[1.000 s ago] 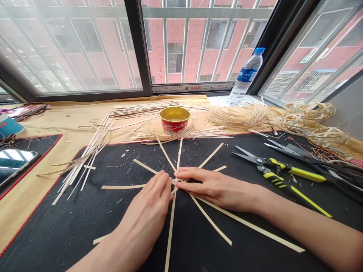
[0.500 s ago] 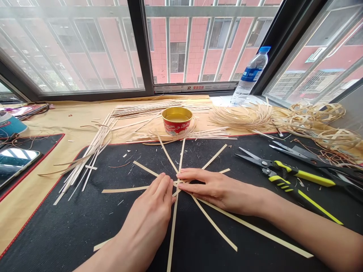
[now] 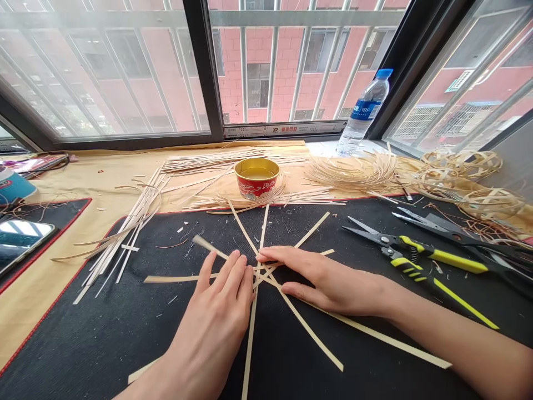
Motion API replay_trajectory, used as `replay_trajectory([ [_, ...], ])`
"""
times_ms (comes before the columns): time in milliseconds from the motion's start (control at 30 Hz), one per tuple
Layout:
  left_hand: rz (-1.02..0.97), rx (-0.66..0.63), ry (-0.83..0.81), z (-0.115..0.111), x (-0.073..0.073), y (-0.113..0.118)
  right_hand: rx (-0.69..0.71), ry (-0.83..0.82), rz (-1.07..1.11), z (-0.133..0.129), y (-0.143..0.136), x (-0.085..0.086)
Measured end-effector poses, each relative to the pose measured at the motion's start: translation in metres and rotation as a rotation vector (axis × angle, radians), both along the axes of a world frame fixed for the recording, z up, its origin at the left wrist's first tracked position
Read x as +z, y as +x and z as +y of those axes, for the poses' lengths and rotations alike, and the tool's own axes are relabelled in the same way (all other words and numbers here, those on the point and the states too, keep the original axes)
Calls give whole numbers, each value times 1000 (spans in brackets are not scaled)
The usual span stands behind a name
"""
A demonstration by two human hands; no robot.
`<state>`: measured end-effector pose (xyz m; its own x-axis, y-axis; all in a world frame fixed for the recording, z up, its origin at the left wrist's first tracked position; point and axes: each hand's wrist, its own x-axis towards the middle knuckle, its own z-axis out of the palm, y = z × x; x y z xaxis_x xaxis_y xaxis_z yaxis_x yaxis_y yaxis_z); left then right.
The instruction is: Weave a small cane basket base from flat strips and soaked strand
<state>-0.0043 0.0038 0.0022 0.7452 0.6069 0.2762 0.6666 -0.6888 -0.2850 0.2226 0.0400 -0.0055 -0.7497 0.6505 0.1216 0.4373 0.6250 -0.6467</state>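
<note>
Several flat pale strips (image 3: 313, 325) cross one another in a star on a black mat (image 3: 83, 344). My left hand (image 3: 222, 303) lies palm down over the strips just left of the crossing, its fingers spread a little. From the right, my right hand (image 3: 322, 278) rests on the strips, fingertips at the crossing, with thumb and index finger apart. Neither hand is closed round a strip. The strips under both palms are hidden.
Behind the mat stands a red and gold tin (image 3: 257, 180). Yellow-handled cutters (image 3: 416, 255) and dark scissors (image 3: 453, 230) lie at right. Loose strips (image 3: 129, 230) are at left, coiled ones (image 3: 353, 172) behind. A water bottle (image 3: 364, 114) stands by the window, a phone (image 3: 23, 241) far left.
My left hand's fingers have spread, the index finger lifting away to the left. My right thumb has moved away from the fingers, showing more of the crossing. The left strips have shifted slightly.
</note>
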Motion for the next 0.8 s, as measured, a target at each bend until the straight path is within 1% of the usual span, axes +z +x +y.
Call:
replay_trajectory([
  [100, -19, -2, 3, 0, 1, 0, -6, -8, 23, -1, 0, 0],
  [233, -15, -50, -87, 0, -5, 0, -13, 35, 64, -1, 0, 0],
  [367, -13, -34, -150, -1, -13, 1, -2, 86, 98, -3, 4, 6],
  [500, 53, -54, -168, 1, -14, 1, -17, 75, 66, -7, 10, 12],
  [700, 108, -67, -159, 3, -13, 0, -36, 90, 49, -11, 9, 6],
  [800, 101, -63, -208, 2, -15, -1, -32, 130, 48, -10, 4, 6],
])
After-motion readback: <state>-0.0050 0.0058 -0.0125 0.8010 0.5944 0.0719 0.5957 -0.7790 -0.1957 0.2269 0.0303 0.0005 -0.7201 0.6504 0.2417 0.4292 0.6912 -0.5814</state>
